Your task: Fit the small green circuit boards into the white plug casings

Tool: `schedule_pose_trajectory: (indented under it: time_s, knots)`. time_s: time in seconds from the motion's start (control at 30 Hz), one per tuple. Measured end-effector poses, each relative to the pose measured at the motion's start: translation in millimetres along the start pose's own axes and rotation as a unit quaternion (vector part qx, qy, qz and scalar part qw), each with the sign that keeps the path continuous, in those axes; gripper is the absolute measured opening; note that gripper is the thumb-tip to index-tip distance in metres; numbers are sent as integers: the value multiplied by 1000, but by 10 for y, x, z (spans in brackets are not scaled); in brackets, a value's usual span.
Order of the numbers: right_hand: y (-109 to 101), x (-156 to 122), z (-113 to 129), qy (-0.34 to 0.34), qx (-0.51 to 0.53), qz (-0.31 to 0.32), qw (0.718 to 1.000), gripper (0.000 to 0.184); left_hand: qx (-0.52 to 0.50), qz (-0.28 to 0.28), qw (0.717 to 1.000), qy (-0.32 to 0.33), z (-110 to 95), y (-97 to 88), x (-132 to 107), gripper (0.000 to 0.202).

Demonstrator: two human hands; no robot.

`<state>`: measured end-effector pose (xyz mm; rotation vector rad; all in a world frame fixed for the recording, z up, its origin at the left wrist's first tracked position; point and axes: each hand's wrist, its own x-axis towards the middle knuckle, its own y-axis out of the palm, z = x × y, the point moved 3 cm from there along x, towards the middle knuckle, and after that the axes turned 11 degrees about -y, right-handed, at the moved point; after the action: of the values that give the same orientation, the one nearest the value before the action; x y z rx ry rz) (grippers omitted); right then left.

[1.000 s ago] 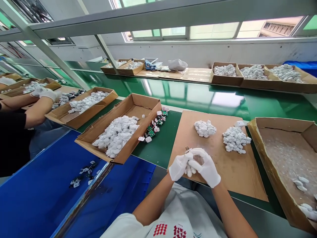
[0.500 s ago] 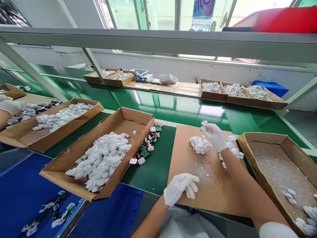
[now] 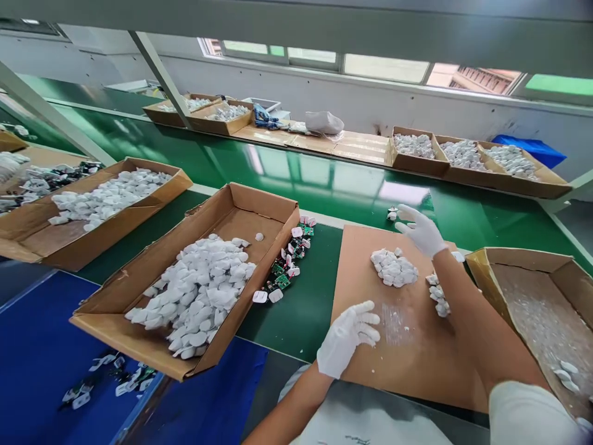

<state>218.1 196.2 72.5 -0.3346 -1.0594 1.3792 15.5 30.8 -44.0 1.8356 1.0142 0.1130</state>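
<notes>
My right hand (image 3: 422,231), in a white glove, reaches over the far edge of a flat cardboard sheet (image 3: 365,377) with its fingers apart. Just left of its fingertips, on the green belt, sits a small white piece with dark parts (image 3: 391,214). My gloved left hand (image 3: 346,339) hovers over the near left of the sheet, fingers spread and holding nothing. Between the hands lies a heap of small white pieces (image 3: 393,267). A second group of white pieces (image 3: 438,296) is partly hidden behind my right forearm.
A cardboard tray of white pieces (image 3: 273,244) stands left, with green circuit boards (image 3: 282,281) along its right side. Another tray (image 3: 519,258) is at right. Further trays (image 3: 445,165) line the belt's far side. A shelf beam (image 3: 296,31) crosses above.
My right hand has let go of the small white piece, which now sits on the green belt. The fingers of my left hand have spread. The view has tilted down.
</notes>
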Motion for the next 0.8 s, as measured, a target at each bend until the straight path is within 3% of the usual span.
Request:
schedule_pose_trajectory:
  time_s: [0.07,0.17,0.27,0.33,0.43,0.5,0.7,0.8]
  knots:
    - [-36,-358,201,22,32,49,998,44,-32,7,999,-7,-15,-4,7,50]
    - [10,-1025,656,-10,85,157,984,26,-30,-8,999,22,-13,-6,-26,49]
    - [251,-1587,1051,-18,172,236,956,17,18,-29,996,78,13,18,-72,53]
    - [454,-1806,1185,12,193,226,955,9,78,-56,989,116,30,44,-91,56]
    - [659,-1942,1212,64,192,134,970,23,166,-118,966,160,46,85,-107,57]
    - [726,-1993,1169,99,250,117,956,30,203,-147,953,169,68,113,-112,57]
    - [651,-2189,1036,173,483,150,845,36,207,-94,959,166,309,245,-33,70]
    - [582,-2278,991,181,529,153,815,37,141,-73,974,158,468,362,61,83]
